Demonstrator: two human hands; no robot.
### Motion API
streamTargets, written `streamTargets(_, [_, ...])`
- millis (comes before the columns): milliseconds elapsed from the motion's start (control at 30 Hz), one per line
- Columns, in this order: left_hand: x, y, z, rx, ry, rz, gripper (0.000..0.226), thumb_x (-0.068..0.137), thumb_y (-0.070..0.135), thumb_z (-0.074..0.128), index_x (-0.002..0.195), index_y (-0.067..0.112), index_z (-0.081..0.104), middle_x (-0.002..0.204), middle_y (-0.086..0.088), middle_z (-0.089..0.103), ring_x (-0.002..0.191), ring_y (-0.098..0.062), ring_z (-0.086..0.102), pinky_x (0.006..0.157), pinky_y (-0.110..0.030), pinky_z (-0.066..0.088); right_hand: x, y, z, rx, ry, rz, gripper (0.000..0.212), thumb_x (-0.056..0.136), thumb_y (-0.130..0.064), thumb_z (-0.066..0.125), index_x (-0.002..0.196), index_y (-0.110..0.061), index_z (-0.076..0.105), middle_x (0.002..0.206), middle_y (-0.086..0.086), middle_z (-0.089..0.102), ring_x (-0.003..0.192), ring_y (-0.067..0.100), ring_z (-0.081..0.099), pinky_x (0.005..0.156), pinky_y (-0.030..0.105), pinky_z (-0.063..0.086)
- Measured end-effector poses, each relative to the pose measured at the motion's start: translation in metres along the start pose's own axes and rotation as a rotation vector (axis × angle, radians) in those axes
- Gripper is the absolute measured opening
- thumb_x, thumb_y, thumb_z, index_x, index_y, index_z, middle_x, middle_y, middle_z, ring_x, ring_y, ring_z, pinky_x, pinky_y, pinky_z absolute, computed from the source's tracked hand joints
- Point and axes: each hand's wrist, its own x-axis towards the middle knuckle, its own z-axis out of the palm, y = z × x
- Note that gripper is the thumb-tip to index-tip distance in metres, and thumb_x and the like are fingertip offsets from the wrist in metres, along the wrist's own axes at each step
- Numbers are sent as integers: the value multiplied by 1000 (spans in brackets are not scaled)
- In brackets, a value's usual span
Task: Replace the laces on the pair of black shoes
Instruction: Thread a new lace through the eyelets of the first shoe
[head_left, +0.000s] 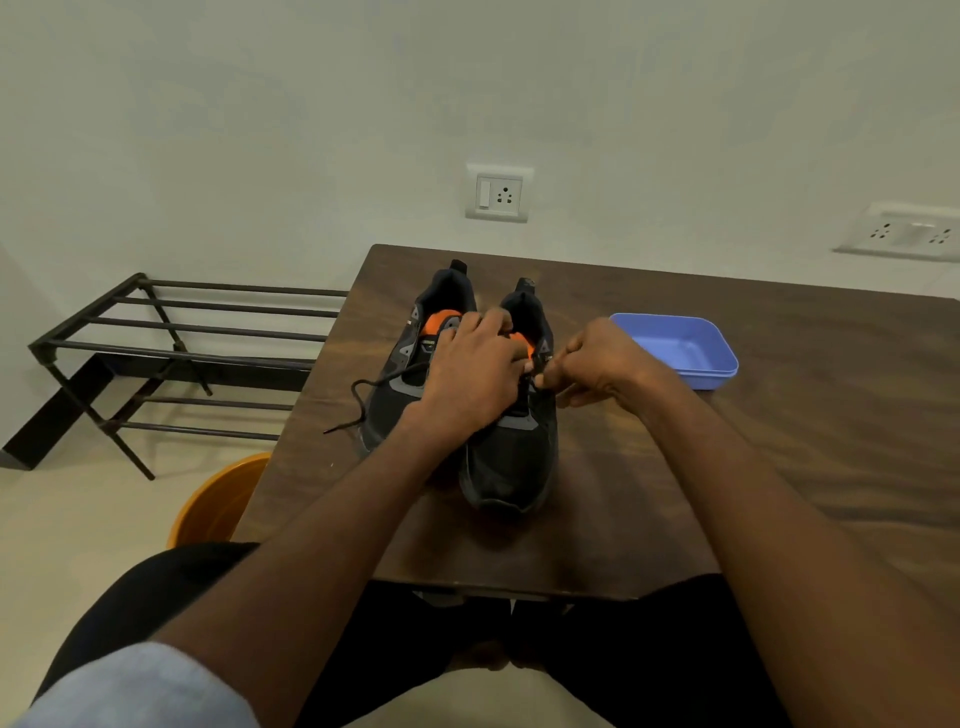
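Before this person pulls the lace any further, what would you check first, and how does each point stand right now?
1. Both shoes stand on the table: ok, left shoe beside right shoe.
2. Right hand grips the lace at the right shoe's eyelets: ok, it pinches something dark there.
3. Left hand steadies the shoes: ok, it rests across their tops.
4. Loose lace end is free of snags: ok, it trails off the left shoe.
5. Blue tray holds new laces: cannot tell; it looks bare.
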Motion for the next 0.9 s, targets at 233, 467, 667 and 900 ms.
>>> streamTargets(233, [9, -16, -11, -242, -161, -26, 26, 106, 21, 52, 116, 15, 75, 139, 3, 55, 119, -17, 55, 95, -28, 38, 1, -3, -8, 288, 289, -31, 14, 91, -15, 70, 78, -8, 72, 79, 13, 77, 68, 21, 77, 68, 36, 64])
streamTargets(467, [12, -22, -11, -326, -159, -11, 28, 107, 20, 52, 128, 24, 71, 139, 6, 59, 125, -13, 53, 106, -29, 38, -6, 6, -43, -55, 851, -190, 32, 85, -18, 61, 117, -18, 63, 122, 6, 60, 105, 26, 59, 85, 41, 53])
streamTargets(667, [10, -24, -10, -421, -138, -67, 38, 104, 6, 52, 133, 24, 67, 139, 3, 63, 124, -11, 56, 99, -24, 41, -6, -3, -5, -401, -15, -186, 20, 91, -27, 77, 92, -8, 75, 92, 11, 74, 94, 26, 71, 83, 39, 57])
streamTargets(900, [10, -24, -13, -454, -138, -89, 39, 104, 2, 50, 129, 26, 69, 136, 3, 63, 114, -7, 55, 87, -13, 42, -2, -6, -15, 121, 638, -140, 16, 92, -22, 65, 84, -15, 77, 88, 1, 76, 84, 25, 72, 71, 39, 59])
